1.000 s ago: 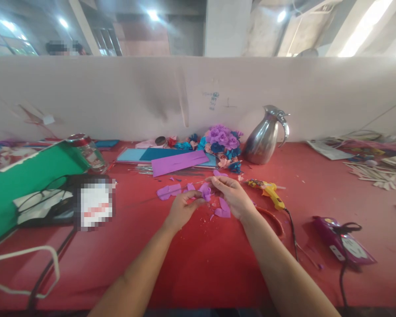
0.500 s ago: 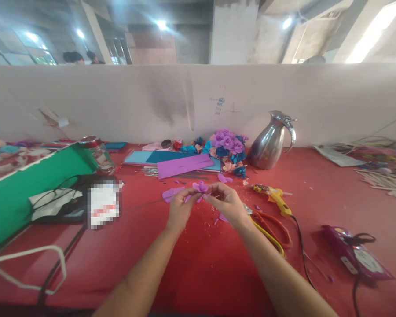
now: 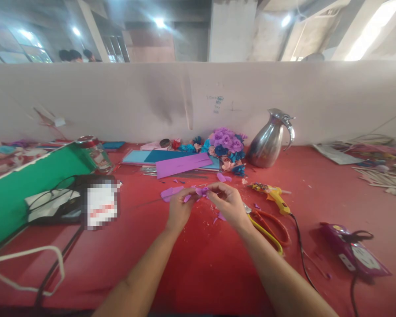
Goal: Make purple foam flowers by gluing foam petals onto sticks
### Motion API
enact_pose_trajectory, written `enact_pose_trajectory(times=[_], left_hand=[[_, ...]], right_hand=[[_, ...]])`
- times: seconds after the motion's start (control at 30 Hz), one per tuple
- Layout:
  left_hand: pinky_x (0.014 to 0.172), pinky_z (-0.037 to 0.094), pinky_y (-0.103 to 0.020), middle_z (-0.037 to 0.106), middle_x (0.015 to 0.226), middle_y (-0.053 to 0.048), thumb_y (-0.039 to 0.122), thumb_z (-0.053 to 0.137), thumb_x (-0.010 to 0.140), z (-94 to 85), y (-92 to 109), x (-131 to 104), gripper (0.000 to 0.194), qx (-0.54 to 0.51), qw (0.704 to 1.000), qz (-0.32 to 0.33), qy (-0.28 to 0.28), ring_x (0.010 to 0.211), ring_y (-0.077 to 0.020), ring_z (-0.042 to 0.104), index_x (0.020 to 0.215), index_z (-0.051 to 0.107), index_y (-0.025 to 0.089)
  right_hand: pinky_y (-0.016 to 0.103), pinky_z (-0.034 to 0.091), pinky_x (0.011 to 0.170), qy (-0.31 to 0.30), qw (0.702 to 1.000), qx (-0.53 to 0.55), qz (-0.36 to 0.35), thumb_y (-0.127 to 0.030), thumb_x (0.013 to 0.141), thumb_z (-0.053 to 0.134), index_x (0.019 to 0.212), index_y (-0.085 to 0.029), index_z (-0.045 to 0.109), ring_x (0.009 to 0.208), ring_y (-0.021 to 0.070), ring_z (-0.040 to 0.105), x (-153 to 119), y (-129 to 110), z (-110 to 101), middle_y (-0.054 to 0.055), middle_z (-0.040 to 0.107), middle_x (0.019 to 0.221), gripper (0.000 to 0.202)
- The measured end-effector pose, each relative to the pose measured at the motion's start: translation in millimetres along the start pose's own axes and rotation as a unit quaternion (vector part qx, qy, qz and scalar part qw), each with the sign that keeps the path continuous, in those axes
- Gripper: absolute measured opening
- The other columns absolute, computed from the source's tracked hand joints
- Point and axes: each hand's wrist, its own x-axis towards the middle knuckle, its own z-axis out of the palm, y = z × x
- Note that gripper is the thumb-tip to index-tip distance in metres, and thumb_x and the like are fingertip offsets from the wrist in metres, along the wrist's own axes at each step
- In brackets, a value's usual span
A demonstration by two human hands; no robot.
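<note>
Between my two hands is a small purple paper flower (image 3: 202,191), held above the red table. My left hand (image 3: 182,207) pinches it from the left, fingers closed. From the right, my right hand (image 3: 229,203) has thumb and fingertips closed on its other side. Cut purple paper petals (image 3: 170,193) lie just behind my left hand. Past the hands rests a purple paper strip (image 3: 183,165) on blue sheets (image 3: 137,156). Beyond them is a pile of finished paper flowers (image 3: 225,143) in purple, blue and pink.
Right of my hands lie scissors (image 3: 271,226) with red and yellow handles and a yellow glue gun (image 3: 279,200) with a cord. A steel jug (image 3: 267,141), purple box (image 3: 354,250), glass jar (image 3: 97,154) and green panel (image 3: 39,185) stand around. A pale partition (image 3: 119,97) closes the back.
The flower has tipped over and sits lower between my fingers, more of it covered. My hands stay nearly in place; the whole view has shifted slightly.
</note>
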Motion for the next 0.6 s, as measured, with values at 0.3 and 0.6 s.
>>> enact_pose_trajectory(times=[0.3, 0.6], left_hand=[[0.074, 0.049, -0.03, 0.074, 0.074, 0.0, 0.022, 0.065, 0.073, -0.8, 1.1, -1.6, 0.012, 0.008, 1.0, 0.0, -0.012, 0.074, -0.0187, 0.066, 0.079, 0.076, 0.023], [0.072, 0.052, -0.03, 0.075, 0.079, -0.001, 0.026, 0.066, 0.076, -0.7, -6.5, -0.1, 0.01, -0.024, 1.0, 0.014, 0.004, 0.072, -0.0177, 0.065, 0.078, 0.075, 0.022]], right_hand=[[0.028, 0.046, 0.068, 0.015, 0.991, 0.108, 0.072, -0.036, 0.072, 0.062, 0.068, -0.019, 0.065, 0.066, 0.0151, 0.058, 2.3, -2.4, 5.9, 0.0, 0.064, 0.063, 0.018], [0.03, 0.045, 0.067, 0.007, 0.993, 0.093, 0.066, -0.035, 0.071, 0.065, 0.077, -0.018, 0.065, 0.069, 0.0165, 0.06, -0.5, 4.1, 9.2, 0.002, 0.068, 0.074, 0.018]])
